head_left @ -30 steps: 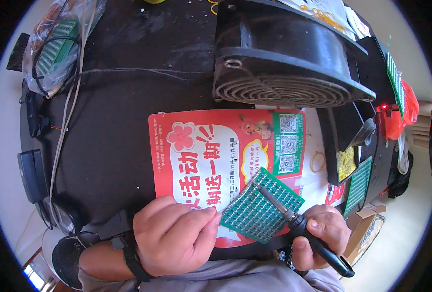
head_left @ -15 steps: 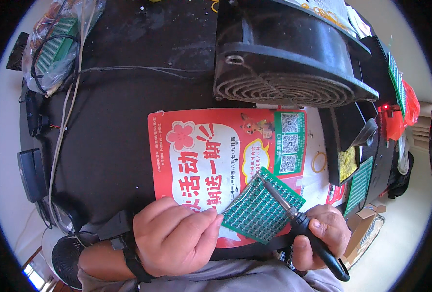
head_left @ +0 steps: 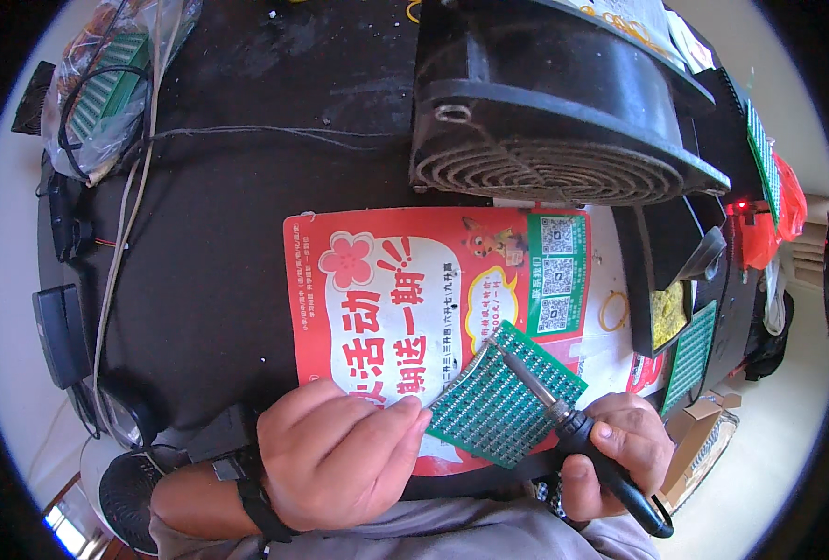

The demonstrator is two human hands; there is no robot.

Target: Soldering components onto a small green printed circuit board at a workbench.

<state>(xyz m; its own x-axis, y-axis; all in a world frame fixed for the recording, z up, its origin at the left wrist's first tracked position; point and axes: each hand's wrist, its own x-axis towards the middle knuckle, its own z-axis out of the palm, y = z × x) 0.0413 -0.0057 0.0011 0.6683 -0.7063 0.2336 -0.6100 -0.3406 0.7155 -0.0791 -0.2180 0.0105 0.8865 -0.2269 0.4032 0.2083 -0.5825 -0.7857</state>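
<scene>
My right hand (head_left: pixel 625 450) wraps round the black handle of a soldering iron (head_left: pixel 590 446). The metal tip points up and left, over the upper corner of a green circuit board (head_left: pixel 498 401) with rows of small pads. Closed in a pinch, my left hand (head_left: pixel 344 457) is at the board's left corner. From its fingertips a thin silvery solder wire (head_left: pixel 461 377) curves along the board's upper left edge toward the iron's tip. Whether tip and wire touch is too small to tell. Beneath the board lies a red and white printed sheet (head_left: pixel 316 308).
A big black fan (head_left: pixel 555 121) stands beyond the sheet. Right of it are a black holder with a yellow sponge (head_left: pixel 668 315) and another green board (head_left: pixel 690 359). Cables (head_left: pixel 120 243) and a plastic bag with boards (head_left: pixel 106 93) lie at left. An open cardboard box (head_left: pixel 704 448) sits at lower right.
The iron's tip and the solder wire's end have shifted very slightly at the board's upper corner. Both hands and the board stay almost where they were.
</scene>
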